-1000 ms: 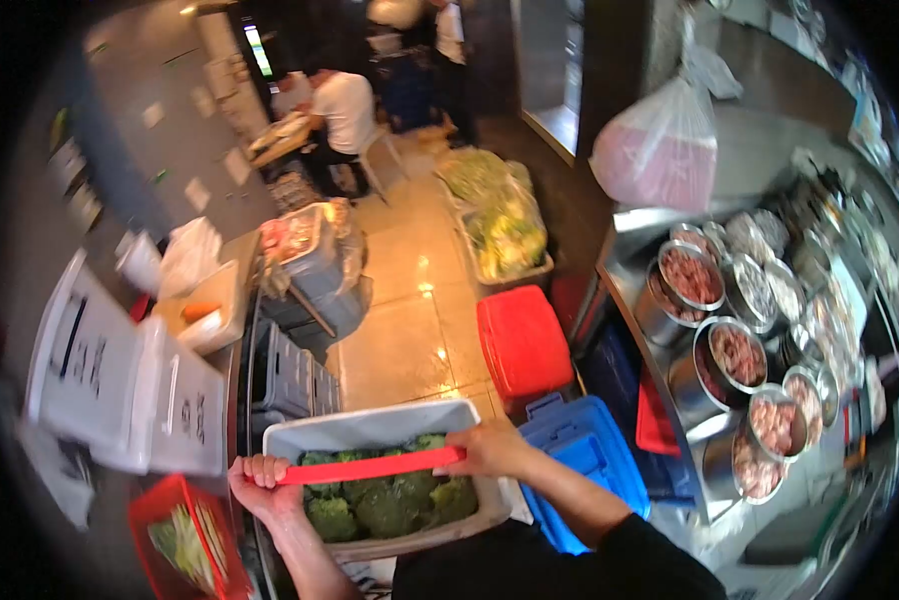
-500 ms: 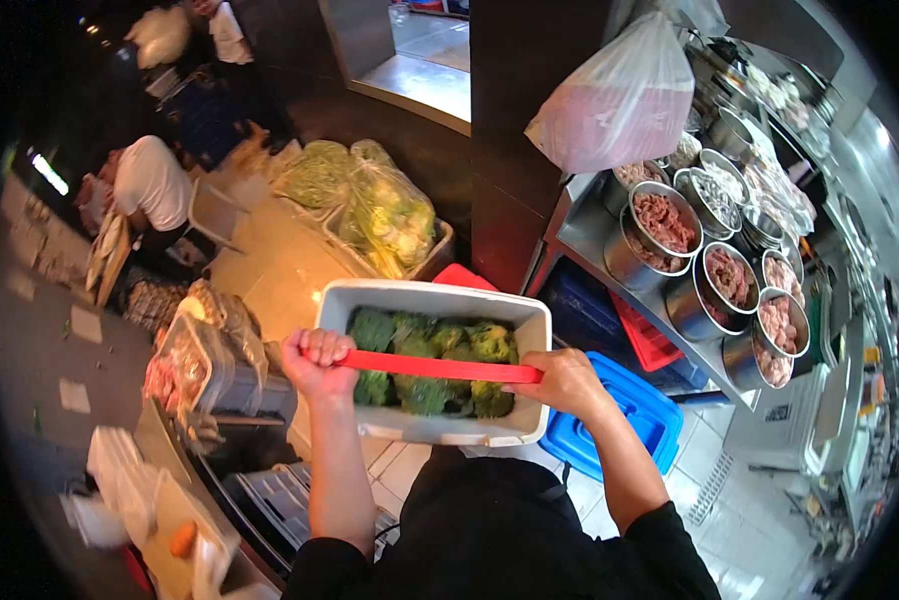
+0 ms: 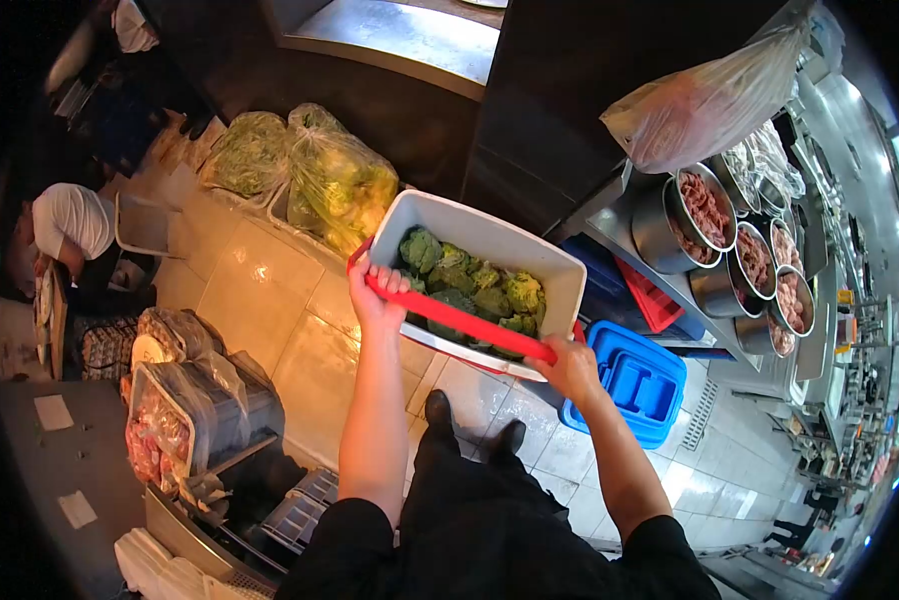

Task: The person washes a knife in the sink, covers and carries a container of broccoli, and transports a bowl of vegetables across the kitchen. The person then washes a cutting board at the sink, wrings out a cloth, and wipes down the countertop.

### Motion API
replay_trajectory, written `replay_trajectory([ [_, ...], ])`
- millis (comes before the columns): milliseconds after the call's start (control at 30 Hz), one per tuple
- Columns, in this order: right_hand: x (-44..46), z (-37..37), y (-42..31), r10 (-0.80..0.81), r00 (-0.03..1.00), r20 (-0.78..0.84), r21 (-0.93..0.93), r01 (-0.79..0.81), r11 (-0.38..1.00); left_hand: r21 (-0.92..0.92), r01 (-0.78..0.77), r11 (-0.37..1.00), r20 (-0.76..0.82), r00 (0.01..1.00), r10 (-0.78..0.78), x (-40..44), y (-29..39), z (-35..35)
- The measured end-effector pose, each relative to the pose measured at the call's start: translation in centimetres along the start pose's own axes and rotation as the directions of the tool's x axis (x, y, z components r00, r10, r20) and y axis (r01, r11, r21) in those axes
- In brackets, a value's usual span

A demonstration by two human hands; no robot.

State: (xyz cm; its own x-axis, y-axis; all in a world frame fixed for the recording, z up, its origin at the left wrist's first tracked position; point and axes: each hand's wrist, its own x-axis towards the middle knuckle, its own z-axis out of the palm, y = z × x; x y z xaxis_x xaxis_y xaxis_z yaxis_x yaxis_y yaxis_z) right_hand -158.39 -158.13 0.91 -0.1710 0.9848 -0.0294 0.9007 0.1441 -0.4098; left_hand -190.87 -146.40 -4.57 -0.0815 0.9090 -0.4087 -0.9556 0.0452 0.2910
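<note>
Left hand [image 3: 378, 290] and right hand [image 3: 570, 368] grasp the red plastic handle [image 3: 460, 320] of a white rectangular tub [image 3: 500, 220]; green broccoli [image 3: 492, 301] is loaded, the handle not yet released.

The bin [image 3: 530, 258] is smooth, pale plastic; the red bar [image 3: 460, 317] across it looks like smooth plastic too. The broccoli [image 3: 453, 280] is rough and matt. At 4 o'clock the blue lid [image 3: 642, 387] is glossy plastic; towards 3, the pots [image 3: 650, 237] are shiny metal. At 2 o'clock the hanging bag [image 3: 705, 112] is thin, creased plastic. Floor tiles [image 3: 255, 290] at 9 o'clock are glossy; black clothing [image 3: 500, 550] at 6 is matt.
</note>
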Motion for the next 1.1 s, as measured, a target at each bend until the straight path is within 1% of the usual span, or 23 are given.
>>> replay_trajectory([
  [67, -0.3, 0.0, 0.1, -0.025, 1.000, -0.015, 0.018, 0.025, 1.000, 0.020, -0.022, 1.000, -0.074, 0.997, 0.023, -0.5, 0.4, 0.2],
  [133, 0.7, 0.0, 2.0, -0.118, 0.984, -0.132, 0.113, 0.133, 0.985, 0.374, 0.079, 0.924, -0.070, 0.996, -0.057, -1.2, 0.7, 1.3],
  [167, 2.1, -0.8, 3.0, -0.057, 0.990, -0.128, 0.154, 0.077, 0.985, 0.537, 0.126, 0.834, -0.082, 0.992, -0.097, -1.5, 1.0, 1.8],
  [233, 6.3, -4.0, 4.0, -0.032, 0.967, -0.251, 0.005, 0.035, 0.999, 0.660, 0.165, 0.733, -0.069, 0.985, -0.160, -0.9, 1.6, 1.9],
  [267, 8.2, -4.5, 5.3, -0.129, 0.883, -0.451, -0.081, 0.103, 0.991, 0.834, 0.043, 0.551, -0.026, 0.999, -0.039, -0.2, 1.3, 1.2],
  [300, 9.4, -5.7, 5.4, -0.081, 0.863, -0.498, -0.170, -0.006, 0.985, 0.945, -0.068, 0.319, 0.051, 0.997, 0.061, 0.6, 0.9, 0.4],
  [333, 10.2, -6.1, 6.5, -0.005, 0.870, -0.493, -0.101, -0.051, 0.994, 0.956, -0.101, 0.277, 0.065, 0.989, 0.136, 1.2, 0.7, -0.8],
  [367, 10.2, -5.8, 7.4, 0.004, 0.867, -0.498, -0.108, -0.066, 0.992, 0.982, -0.151, 0.110, 0.122, 0.963, 0.240, 1.9, 0.4, -2.6],
  [433, 9.7, -4.3, 9.1, 0.170, 0.851, -0.497, 0.106, -0.135, 0.985, 0.947, -0.200, -0.251, 0.292, 0.862, 0.414, 2.3, 0.4, -4.9],
  [467, 8.4, -3.1, 9.7, 0.135, 0.836, -0.531, 0.053, -0.126, 0.991, 0.883, -0.194, -0.427, 0.399, 0.789, 0.468, 2.3, 0.0, -5.5],
  [533, 4.4, -0.4, 9.9, 0.262, 0.845, -0.467, 0.175, -0.202, 0.964, 0.834, -0.151, -0.530, 0.473, 0.691, 0.547, 2.7, -1.1, -6.7],
  [600, 0.2, 3.1, 12.1, 0.429, 0.846, -0.318, 0.320, -0.330, 0.888, 0.802, -0.187, -0.567, 0.532, 0.655, 0.536, 2.1, -2.8, -6.3],
  [667, -2.4, 6.5, 18.9, 0.595, 0.758, -0.269, 0.507, -0.413, 0.756, 0.766, -0.202, -0.611, 0.589, 0.602, 0.539, 0.5, -4.7, -5.6],
  [700, -3.2, 8.4, 24.9, 0.663, 0.703, -0.256, 0.584, -0.435, 0.686, 0.804, -0.306, -0.510, 0.570, 0.641, 0.514, -0.9, -5.7, -5.7],
  [767, -3.1, 8.8, 36.7, 0.875, 0.484, -0.012, 0.800, -0.520, 0.299, 0.843, -0.432, -0.321, 0.537, 0.707, 0.460, -4.5, -7.8, -6.3],
  [800, -3.7, 12.4, 47.7, 0.792, 0.578, -0.195, 0.504, -0.634, 0.586, 0.852, -0.462, -0.246, 0.523, 0.736, 0.430, -6.9, -9.2, -6.7],
  [833, -4.3, 15.5, 57.7, 0.671, 0.643, -0.369, 0.101, -0.690, 0.717, 0.862, -0.453, -0.229, 0.507, 0.767, 0.393, -9.5, -10.5, -6.8],
  [900, -1.5, 17.9, 68.3, 0.894, 0.374, -0.248, 0.139, -0.899, 0.415, 0.909, -0.380, -0.170, 0.416, 0.844, 0.339, -14.4, -13.4, -9.5],
  [967, 1.1, 11.6, 60.3, 0.522, 0.826, -0.213, -0.197, -0.560, 0.805, 0.964, -0.245, -0.106, 0.265, 0.924, 0.275, -18.6, -16.0, -12.5],
  [1000, 0.8, 13.3, 59.2, 0.521, 0.834, -0.180, -0.172, -0.548, 0.818, 0.981, -0.174, -0.083, 0.189, 0.955, 0.230, -20.3, -17.7, -13.0],
  [1033, -1.0, 14.5, 59.3, 0.558, 0.815, -0.157, 0.247, -0.515, 0.821, 0.993, -0.117, -0.016, 0.118, 0.970, 0.210, -21.6, -19.6, -13.4],
  [1067, -2.8, 14.9, 59.9, 0.592, 0.796, -0.129, 0.620, -0.401, 0.674, 0.996, -0.068, 0.058, 0.056, 0.981, 0.187, -22.4, -21.4, -13.6],
  [1100, -3.6, 14.4, 60.1, 0.612, 0.784, -0.100, 0.885, -0.212, 0.415, 0.996, -0.072, 0.047, 0.061, 0.978, 0.199, -22.9, -22.9, -13.5],
])
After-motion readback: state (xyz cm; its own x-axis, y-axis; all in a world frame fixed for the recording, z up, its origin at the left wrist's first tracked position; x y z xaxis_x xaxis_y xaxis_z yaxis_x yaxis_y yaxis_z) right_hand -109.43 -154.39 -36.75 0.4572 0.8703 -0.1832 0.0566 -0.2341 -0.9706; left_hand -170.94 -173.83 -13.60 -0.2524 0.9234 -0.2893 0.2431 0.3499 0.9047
